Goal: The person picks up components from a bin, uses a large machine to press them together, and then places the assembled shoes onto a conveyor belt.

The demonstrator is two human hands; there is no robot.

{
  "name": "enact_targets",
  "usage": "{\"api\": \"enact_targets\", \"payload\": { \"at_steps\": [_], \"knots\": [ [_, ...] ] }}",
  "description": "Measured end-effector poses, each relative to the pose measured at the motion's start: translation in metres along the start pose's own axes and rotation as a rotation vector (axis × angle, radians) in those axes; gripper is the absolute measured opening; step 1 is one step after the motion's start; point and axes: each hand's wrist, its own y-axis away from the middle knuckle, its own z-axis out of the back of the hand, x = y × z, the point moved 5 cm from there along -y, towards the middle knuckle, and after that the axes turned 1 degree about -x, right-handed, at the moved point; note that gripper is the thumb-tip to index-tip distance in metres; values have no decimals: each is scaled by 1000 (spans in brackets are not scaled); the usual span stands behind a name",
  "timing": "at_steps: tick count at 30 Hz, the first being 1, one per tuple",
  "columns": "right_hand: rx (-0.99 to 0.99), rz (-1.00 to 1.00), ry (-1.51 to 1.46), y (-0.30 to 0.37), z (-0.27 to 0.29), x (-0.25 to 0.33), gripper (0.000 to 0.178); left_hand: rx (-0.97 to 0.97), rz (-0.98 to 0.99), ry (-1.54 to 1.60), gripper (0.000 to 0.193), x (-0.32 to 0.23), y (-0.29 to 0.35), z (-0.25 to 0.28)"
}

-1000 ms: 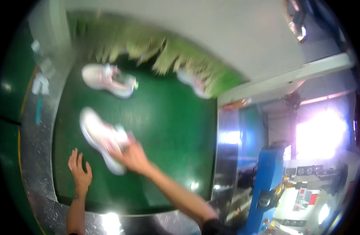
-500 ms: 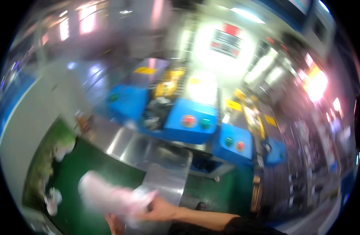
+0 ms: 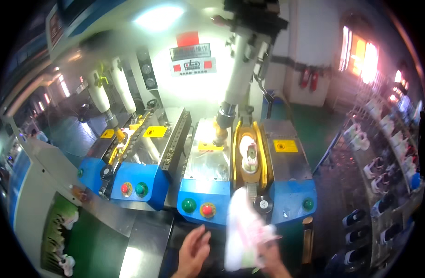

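Observation:
A white sneaker with pink markings [image 3: 244, 227], slightly blurred, is in my right hand [image 3: 271, 257], whose fingers grip its near end. The shoe points away from me, in front of the machine's right station. My left hand [image 3: 193, 251] is to the left of the shoe, apart from it, holding nothing with its fingers loosely spread. Beyond the held shoe, a second white shoe [image 3: 249, 157] sits between two yellow side pads [image 3: 263, 153] of the right station. Just above the hands is a blue control box [image 3: 198, 194] with a green button [image 3: 189, 205] and a red button [image 3: 208, 210].
Another station [image 3: 129, 139] stands left, with a blue box [image 3: 138, 183]. A metal press arm [image 3: 231, 97] hangs over the right station. A metal plate [image 3: 145, 241] and green surface [image 3: 99, 241] lie lower left, near more shoes [image 3: 66, 265]. Shoe racks [image 3: 384, 185] line the right.
My view has swung rightward across the machine. The sneaker, held low at the left before, is now in front of the right station. My left hand is now clearly visible beside it.

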Motion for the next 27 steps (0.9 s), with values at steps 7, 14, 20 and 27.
{"api": "enact_targets", "payload": {
  "at_steps": [7,14,20,27],
  "knots": [
    [-182,238,8,0,98,89,87,103,-63,-860,82,53,-301,-147],
    [-386,78,191,48,133,50,87,-36,-94,-1043,65,119,-395,-175],
    [-294,80,132,20,121,70,67,449,140,-698,59,22,-388,-143],
    [62,-362,-342,-183,-1,109,40,134,155,-99,71,-31,-104,33]
  ]
}}
